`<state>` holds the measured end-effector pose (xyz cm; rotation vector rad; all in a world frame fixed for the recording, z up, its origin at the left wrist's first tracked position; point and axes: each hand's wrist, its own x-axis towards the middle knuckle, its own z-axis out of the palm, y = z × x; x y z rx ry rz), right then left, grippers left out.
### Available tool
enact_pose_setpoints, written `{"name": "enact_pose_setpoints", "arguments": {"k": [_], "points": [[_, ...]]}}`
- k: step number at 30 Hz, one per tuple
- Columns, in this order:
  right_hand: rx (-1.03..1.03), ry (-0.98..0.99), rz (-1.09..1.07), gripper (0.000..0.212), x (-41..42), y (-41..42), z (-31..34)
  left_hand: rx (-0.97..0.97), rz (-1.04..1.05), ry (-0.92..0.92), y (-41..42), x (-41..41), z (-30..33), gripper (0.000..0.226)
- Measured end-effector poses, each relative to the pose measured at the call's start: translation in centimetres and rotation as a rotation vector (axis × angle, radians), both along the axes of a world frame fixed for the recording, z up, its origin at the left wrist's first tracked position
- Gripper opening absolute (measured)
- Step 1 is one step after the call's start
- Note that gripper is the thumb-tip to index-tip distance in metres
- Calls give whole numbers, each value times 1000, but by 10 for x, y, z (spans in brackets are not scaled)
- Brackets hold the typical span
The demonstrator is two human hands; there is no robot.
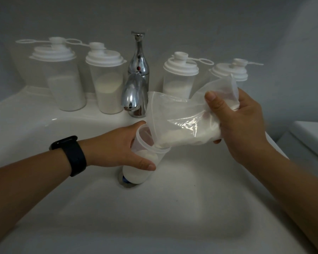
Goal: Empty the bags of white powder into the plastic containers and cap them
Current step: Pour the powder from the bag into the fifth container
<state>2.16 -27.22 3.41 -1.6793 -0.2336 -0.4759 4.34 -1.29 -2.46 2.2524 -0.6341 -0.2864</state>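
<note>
R hand (246,125) tips bag (187,125) into container (145,162), L hand (125,149) gripping; labels unreadable.

Dim, greyish indoor light, low contrast; white surfaces read as dull grey; brightest patch in the sink (173,208) basin around the drain, falling off toward the corners; soft shadow under the left forearm across the basin; sharp glare streaks on the chrome faucet (136,92); small specular highlights on the plastic bag (187,123); wide-angle bending at the edges, sink rim curves; focus soft overall, lidded containers (66,79) at the back slightly hazy; mild noise in dark wall.
</note>
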Motion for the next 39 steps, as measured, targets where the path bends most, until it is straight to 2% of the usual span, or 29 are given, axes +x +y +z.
{"name": "enact_pose_setpoints", "arguments": {"k": [7,13,25,31,39], "points": [[2,-1,-7,21,0,1,-1,1,-2,-3,0,1,-1,96],[-22,2,-21,9,1,1,-1,-5,-12,-14,0,1,-2,94],[-90,-17,-24,1,-8,5,2,17,-50,-7,-3,-4,3,99],[-101,-75,5,6,-15,9,6,42,-23,-15,-1,-2,3,95],[-58,-20,-29,8,-12,12,1,22,-15,9,1,0,2,94]]}}
